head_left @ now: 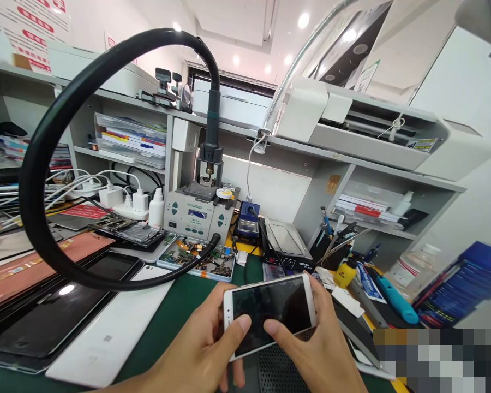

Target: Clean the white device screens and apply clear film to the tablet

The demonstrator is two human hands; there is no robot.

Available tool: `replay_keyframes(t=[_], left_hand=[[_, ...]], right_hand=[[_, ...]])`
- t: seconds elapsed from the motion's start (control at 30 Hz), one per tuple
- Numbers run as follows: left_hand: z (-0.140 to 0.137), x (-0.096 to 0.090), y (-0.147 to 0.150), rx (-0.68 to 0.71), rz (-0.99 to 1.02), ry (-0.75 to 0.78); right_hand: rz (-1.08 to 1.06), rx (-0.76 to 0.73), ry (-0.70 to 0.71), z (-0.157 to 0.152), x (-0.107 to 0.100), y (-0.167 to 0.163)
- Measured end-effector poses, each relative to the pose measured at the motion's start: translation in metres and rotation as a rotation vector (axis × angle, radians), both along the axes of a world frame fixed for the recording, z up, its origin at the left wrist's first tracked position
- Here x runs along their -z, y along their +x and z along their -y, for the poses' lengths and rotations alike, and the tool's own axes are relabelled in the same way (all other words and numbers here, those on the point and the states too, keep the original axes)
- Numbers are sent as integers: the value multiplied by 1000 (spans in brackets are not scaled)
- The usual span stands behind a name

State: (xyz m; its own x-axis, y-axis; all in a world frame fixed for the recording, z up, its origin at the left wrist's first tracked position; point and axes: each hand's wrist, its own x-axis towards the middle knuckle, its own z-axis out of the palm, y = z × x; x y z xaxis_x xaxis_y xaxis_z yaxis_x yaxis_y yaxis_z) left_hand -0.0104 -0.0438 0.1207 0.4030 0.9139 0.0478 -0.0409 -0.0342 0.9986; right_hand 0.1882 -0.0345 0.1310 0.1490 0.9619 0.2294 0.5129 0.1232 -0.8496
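Observation:
A white-framed smartphone [288, 303] with a dark screen is held sideways above the bench, tilted a little. My left hand [213, 333] grips its left end, the thumb on the glass and the fingers behind it. Around the right end closes my right hand [319, 333], its thumb also lying on the screen. The fingers behind the phone are mostly hidden. Under the phone and hands lies a black perforated pad [278, 368] on the green mat [155, 327].
A hot-air station [198, 218] stands at the back, its thick black hose [36, 147] looping across the left. A tray of small parts [196, 256] sits before it. Large dark panels [45, 316] and a white panel [106, 333] lie left. Tools and a yellow bottle [346, 272] crowd the right.

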Motion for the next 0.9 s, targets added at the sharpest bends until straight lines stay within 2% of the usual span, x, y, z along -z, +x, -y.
replay_keyframes(t=[0.23,0.43,0.63,0.73,0.9], left_hand=[[-2,4,0,-31,49,-22],[-4,-3,-4,-30,84,-9],[-8,-3,-5,-72,140,30],[-10,1,-5,-36,208,61],[-12,6,-7,85,283,-10]], right_hand=[[19,-43,83,-8,8,11],[-90,-32,31,1,2,2],[-167,-53,52,6,2,-2],[-176,-45,53,11,-2,-6],[-170,-48,51,12,-8,-5]])
